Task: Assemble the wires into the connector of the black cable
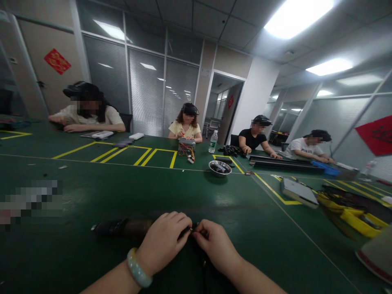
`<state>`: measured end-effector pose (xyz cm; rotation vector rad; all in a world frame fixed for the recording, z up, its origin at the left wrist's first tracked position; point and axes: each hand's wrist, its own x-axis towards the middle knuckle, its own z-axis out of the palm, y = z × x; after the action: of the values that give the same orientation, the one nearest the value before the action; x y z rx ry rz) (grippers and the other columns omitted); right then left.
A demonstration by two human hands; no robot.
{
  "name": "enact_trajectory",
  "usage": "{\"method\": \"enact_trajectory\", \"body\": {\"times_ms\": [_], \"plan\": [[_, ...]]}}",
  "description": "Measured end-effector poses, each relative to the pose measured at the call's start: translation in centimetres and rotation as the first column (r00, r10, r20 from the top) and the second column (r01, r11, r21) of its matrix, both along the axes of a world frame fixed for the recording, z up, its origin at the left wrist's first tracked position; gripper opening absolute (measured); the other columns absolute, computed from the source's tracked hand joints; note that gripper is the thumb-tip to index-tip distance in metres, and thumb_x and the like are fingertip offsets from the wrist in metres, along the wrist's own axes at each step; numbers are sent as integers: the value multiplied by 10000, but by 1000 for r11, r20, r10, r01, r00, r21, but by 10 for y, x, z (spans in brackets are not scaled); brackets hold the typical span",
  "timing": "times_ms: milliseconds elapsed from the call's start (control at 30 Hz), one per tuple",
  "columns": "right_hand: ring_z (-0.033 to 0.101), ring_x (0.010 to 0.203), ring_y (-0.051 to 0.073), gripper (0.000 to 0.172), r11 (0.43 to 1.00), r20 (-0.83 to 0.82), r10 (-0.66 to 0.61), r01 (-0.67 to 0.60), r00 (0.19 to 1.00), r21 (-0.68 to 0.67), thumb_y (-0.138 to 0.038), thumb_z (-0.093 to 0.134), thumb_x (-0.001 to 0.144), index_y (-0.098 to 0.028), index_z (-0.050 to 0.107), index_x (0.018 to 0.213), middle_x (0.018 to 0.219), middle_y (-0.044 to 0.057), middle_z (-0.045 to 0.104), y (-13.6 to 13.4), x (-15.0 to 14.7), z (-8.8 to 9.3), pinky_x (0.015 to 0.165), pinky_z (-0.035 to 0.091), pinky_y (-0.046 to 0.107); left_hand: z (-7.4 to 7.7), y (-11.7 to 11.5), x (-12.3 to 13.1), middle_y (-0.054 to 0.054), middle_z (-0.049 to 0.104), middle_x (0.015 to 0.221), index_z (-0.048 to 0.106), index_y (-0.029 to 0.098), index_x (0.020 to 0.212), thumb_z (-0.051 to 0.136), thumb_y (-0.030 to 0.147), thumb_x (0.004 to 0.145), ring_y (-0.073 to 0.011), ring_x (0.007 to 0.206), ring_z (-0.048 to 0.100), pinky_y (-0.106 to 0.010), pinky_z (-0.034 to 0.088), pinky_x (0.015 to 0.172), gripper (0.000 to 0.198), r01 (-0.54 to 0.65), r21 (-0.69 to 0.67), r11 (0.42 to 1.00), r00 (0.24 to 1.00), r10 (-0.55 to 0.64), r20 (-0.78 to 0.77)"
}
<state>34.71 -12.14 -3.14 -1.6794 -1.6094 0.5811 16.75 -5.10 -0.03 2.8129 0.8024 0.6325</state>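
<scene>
A long dark bar-shaped part lies across the green table right in front of me. My left hand, with a pale green bangle on the wrist, is curled over the bar's right end. My right hand meets it there, fingers pinched together on a small metal piece between the two hands. What the piece is stays too small to tell.
A metal bowl of dark parts sits mid-table, with a water bottle behind it. Several other people sit along the far edge. Black rails, a grey flat box and yellow trays lie to the right.
</scene>
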Motion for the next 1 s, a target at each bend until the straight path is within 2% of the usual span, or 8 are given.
{"method": "enact_trajectory", "body": {"times_ms": [500,667,800,1000], "plan": [[551,656,114,58,1000,-2,1,-1,1000,-13,-216,594,836,-182,614,794,719,-22,618,-2,-1,5,601,379,204,0,-2,-1,-3,623,942,585,244,979,524,246,865,-188,870,562,-316,402,775,129,-5,15,1000,1000,5,7],[554,672,116,62,1000,16,-6,6,1000,-13,-224,591,843,-184,622,807,738,-18,626,-2,-1,3,615,386,203,0,-1,-2,8,621,926,602,252,928,496,248,894,-180,865,561,-310,398,773,111,31,22,999,999,-31,6],[551,660,114,68,1000,18,-2,2,1000,-7,-227,588,846,-188,619,799,731,-23,621,-2,0,1,604,381,202,1,-1,-2,11,622,972,589,270,1019,523,247,878,-186,889,559,-325,393,800,157,21,24,1000,1000,-21,22],[564,670,117,61,1000,11,7,-7,1000,-2,-221,586,844,-192,621,804,724,-24,621,-2,-1,4,611,382,203,1,0,-2,21,620,936,596,261,923,507,223,890,-178,866,552,-323,390,781,102,37,7,999,999,-37,-6]]}}
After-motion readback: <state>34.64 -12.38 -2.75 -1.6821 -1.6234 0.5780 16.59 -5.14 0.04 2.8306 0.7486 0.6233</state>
